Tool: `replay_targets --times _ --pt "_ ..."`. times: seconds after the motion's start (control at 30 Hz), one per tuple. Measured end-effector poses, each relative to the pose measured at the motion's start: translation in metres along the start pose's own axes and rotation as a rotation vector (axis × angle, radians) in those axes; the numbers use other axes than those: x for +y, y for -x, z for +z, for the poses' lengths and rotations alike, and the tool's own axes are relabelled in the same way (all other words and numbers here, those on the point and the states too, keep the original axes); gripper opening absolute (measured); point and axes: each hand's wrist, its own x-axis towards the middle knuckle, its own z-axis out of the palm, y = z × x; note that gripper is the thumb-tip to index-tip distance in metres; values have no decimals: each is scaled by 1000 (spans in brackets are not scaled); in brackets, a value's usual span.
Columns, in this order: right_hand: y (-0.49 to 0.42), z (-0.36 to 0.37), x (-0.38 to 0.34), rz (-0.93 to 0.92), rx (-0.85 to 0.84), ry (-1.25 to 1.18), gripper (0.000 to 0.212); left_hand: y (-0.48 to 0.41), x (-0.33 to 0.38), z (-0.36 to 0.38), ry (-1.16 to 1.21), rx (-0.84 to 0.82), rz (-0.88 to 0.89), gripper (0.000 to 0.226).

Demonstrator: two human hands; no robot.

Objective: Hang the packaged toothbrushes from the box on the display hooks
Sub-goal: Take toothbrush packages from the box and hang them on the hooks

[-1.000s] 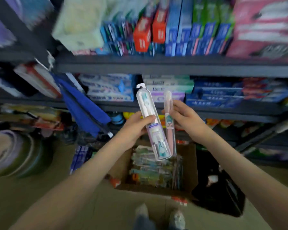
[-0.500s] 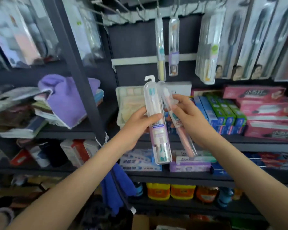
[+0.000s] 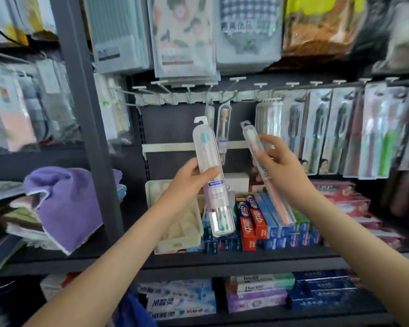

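Observation:
My left hand (image 3: 191, 178) grips a clear toothbrush case with a purple label (image 3: 213, 178), held upright with its white hang tab on top. A slimmer case with a pink toothbrush (image 3: 267, 173) is pinched in my right hand (image 3: 278, 165) and leans left at the top. Both cases sit below a row of display hooks (image 3: 198, 90) on the dark back panel. Two packaged toothbrushes (image 3: 223, 128) hang from hooks just behind the left case. The box is out of view.
Packs of toothbrushes (image 3: 328, 128) fill the hooks to the right. Toothpaste boxes (image 3: 253, 218) and a cream tray (image 3: 175, 241) stand on the shelf below my hands. A grey upright post (image 3: 87, 138) and a purple towel (image 3: 64, 201) lie to the left.
My view has swung up from the box on the floor to the hook row. Both hands have lifted the two cases, and the cases have drawn apart.

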Motion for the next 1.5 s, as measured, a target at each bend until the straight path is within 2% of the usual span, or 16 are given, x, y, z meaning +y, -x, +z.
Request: replay_targets --times 0.13,0.4,0.9,1.13,1.2,1.33,1.5 --pt "-21 -36 0 11 105 15 34 -20 11 18 -38 32 22 36" --pt "-67 -79 7 36 213 158 43 -48 22 52 -30 46 56 36" --pt "-103 -64 23 85 206 137 42 -65 15 67 -45 104 28 42" --pt "-91 -51 25 -78 342 104 38 -63 8 59 -28 170 50 32" --pt "-83 -41 23 -129 301 86 36 -62 4 52 -7 206 48 31" --pt "-73 -12 16 -147 70 86 28 -58 -3 33 44 281 31 30" --pt "-82 24 8 -161 -24 95 37 -51 -3 -1 61 356 52 20"
